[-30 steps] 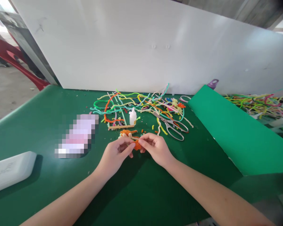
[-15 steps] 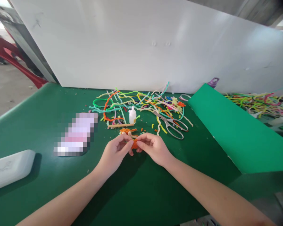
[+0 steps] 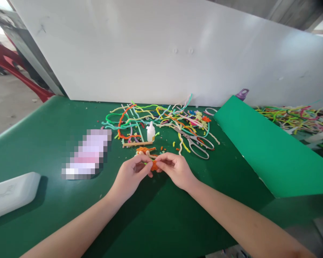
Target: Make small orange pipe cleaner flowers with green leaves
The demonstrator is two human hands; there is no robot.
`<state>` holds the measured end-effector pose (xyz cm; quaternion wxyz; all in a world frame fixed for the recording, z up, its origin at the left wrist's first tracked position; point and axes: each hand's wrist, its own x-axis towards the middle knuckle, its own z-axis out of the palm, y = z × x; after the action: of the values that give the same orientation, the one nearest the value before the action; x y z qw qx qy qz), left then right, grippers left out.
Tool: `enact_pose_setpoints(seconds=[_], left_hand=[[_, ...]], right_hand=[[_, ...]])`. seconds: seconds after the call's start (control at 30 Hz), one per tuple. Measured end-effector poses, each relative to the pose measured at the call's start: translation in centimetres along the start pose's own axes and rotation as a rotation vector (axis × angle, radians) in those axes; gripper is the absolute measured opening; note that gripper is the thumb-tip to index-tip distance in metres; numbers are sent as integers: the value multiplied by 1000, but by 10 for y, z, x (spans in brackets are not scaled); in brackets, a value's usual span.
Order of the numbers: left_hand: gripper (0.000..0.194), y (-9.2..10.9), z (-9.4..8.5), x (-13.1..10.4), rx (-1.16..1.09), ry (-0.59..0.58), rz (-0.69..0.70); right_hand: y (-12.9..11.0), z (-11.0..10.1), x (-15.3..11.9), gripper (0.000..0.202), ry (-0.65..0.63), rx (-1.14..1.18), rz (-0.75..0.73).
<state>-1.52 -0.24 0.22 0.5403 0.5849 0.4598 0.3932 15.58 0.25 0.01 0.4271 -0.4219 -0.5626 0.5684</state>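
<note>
Between my fingertips is a small orange fuzzy piece point(image 3: 154, 166), pinched from both sides. My left hand point(image 3: 132, 172) grips its left side with thumb and index finger, and my right hand point(image 3: 175, 168) grips its right side. Just beyond my fingers lies another orange piece point(image 3: 143, 150) with pale parts, partly covered by my left hand. A small white bottle point(image 3: 151, 133) stands behind it, near a thin wooden stick point(image 3: 137, 144). Metal scissors point(image 3: 195, 140) lie to the right. Many coloured fuzzy stems point(image 3: 148, 111) are tangled at the back.
On the green table point(image 3: 78, 204), a blurred-out flat object point(image 3: 90, 152) lies at left, beside a white case point(image 3: 16, 193). A green board point(image 3: 277, 150) slants at right, with more stems point(image 3: 290, 118) behind it. A white panel point(image 3: 140, 50) borders the back; a red chair point(image 3: 21, 71) is at far left.
My fingers have shifted very slightly around the orange piece, and a bit of light green now shows by my left fingertips. Both hands keep their pinch.
</note>
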Motion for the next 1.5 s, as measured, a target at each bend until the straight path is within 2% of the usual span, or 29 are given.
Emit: enact_pose_setpoints(seconds=[0.4,0.73,1.07,1.5], left_hand=[[13,0,-1,1,79,19,-33],[15,-2,1,1,-18,49,16],[14,-1,2,-2,125,10,14],[15,-3,2,-3,154,62,0]], right_hand=[[4,2,0,17,28,-45,6],[4,0,3,20,18,77,38],[2,-1,2,16,-53,58,39],[2,-2,2,26,0,45,46]])
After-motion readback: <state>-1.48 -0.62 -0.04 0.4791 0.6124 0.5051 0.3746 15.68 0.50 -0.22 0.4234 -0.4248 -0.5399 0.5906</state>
